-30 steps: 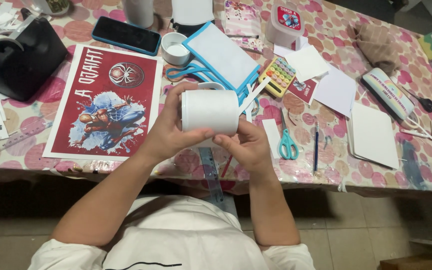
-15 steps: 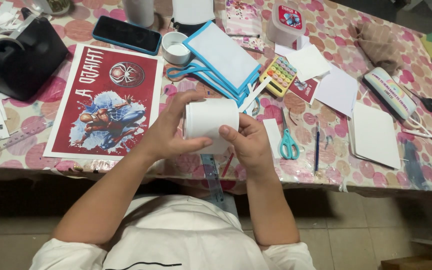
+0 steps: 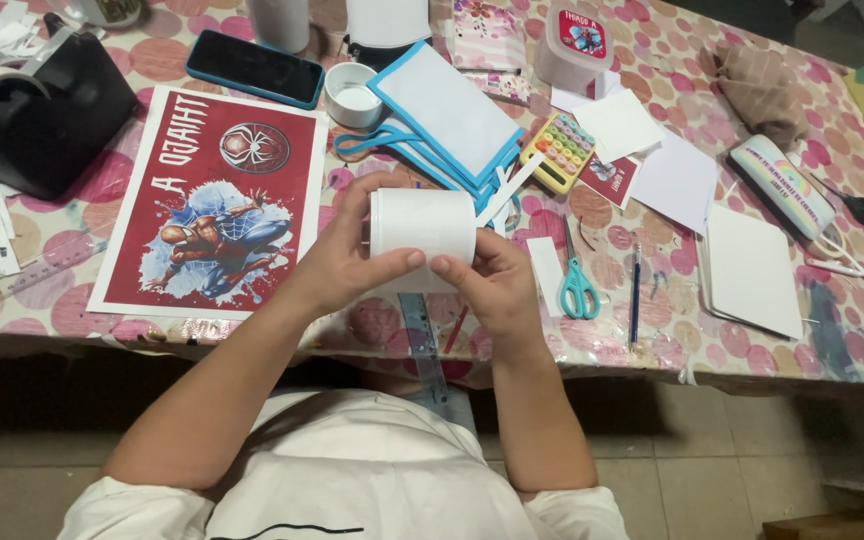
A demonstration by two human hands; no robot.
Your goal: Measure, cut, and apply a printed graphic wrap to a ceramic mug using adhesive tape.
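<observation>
Head view: looking down over two forearms at a cluttered surface covered in a pink-dotted cloth.
Thing in hand: white roll, a short cylinder lying on its side, plain and unprinted, smooth outer face, paper-like.
Place of roll: lifted above the near edge of the surface, between both hands, roughly in front of the chest.
Left hand: wrapped around the left end of the roll, thumb pressed along its lower front, fingers curled over the top.
Right hand: gripping the lower right of the roll, thumb tip meeting the left thumb on the front face.
Poster: one, red with a web-masked hero figure, flat to the left of the hands.
Tape dispenser: one, black, heavy, far left, holding one roll of tape.
Phone: one, dark screen, blue case, beyond the poster.
Small white cup: one, round, just right of the phone.
Blue-edged white sheets: a fanned stack, exact count hard to tell, just behind the roll.
Calculator: one, yellow with coloured keys.
Scissors: one pair with teal handles, right of the right hand; a second dark pair near the far right.
Pen: one, blue, beside the teal scissors.
Ruler: one, clear, hanging over the near edge under the hands.
Pencil case: one, pastel, right side.
Loose white cards: several, spread across the right half.
</observation>
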